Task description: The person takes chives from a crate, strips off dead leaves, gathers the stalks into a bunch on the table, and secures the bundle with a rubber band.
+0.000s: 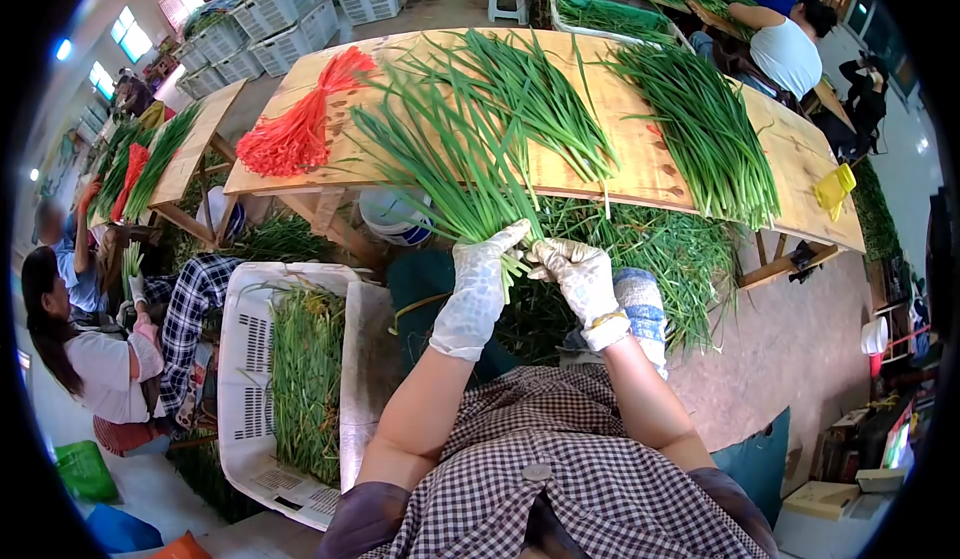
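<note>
My left hand (478,284), in a whitish glove, is closed round the lower stems of a bunch of garlic chives (440,174). The leaves fan up and leftward over the table's near edge, and pale stem ends poke out below the fist. My right hand (580,277), gloved too, has a yellow band at the wrist. Its thumb and fingers pinch at the stem ends beside my left hand. Beyond the bunch, a loose pile of garlic chives (540,99) lies on the wooden table (625,184), with a thicker pile (700,129) to its right.
Red plastic ties (300,124) lie at the table's left, a yellow object (833,189) at its right end. A white crate (240,359) of greens stands left of my lap. Loose leaves (650,249) heap below the table. Co-workers sit left (100,349) and far right (785,54).
</note>
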`<action>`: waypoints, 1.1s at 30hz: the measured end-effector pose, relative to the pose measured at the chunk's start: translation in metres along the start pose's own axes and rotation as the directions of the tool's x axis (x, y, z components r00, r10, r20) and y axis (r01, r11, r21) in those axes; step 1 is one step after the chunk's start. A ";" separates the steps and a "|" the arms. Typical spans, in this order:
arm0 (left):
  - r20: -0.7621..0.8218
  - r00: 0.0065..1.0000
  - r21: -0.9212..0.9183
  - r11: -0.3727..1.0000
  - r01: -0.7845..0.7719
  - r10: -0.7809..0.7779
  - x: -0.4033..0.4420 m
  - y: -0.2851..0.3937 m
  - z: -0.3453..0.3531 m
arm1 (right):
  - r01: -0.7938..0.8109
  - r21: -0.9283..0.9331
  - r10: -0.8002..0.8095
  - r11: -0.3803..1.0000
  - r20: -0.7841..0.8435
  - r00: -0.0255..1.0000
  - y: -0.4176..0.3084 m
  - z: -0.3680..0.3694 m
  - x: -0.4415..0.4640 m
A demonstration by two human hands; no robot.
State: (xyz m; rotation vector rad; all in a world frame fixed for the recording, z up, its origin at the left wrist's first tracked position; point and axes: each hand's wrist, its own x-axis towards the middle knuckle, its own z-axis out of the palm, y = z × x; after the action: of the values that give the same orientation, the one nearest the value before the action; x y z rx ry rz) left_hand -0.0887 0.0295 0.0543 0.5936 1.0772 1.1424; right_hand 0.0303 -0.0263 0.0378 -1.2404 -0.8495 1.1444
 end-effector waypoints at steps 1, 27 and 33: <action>0.003 1.000 -0.012 1.000 -0.005 0.005 -0.001 0.002 0.001 | 0.001 0.120 0.000 0.993 -0.003 1.000 0.003 -0.001 -0.001; -0.029 0.996 0.046 0.996 0.080 -0.079 0.047 -0.011 -0.016 | -0.352 0.031 0.343 0.936 0.154 0.927 -0.007 0.000 0.017; -0.095 0.995 -0.042 0.999 0.035 -0.039 0.029 -0.012 -0.005 | -0.080 0.193 0.078 0.978 0.018 0.997 0.009 0.005 0.018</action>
State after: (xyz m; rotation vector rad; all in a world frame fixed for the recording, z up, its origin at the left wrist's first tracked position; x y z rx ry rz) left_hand -0.0869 0.0511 0.0312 0.4896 1.1398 1.1668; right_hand 0.0280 -0.0080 0.0281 -1.1163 -0.6834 1.2668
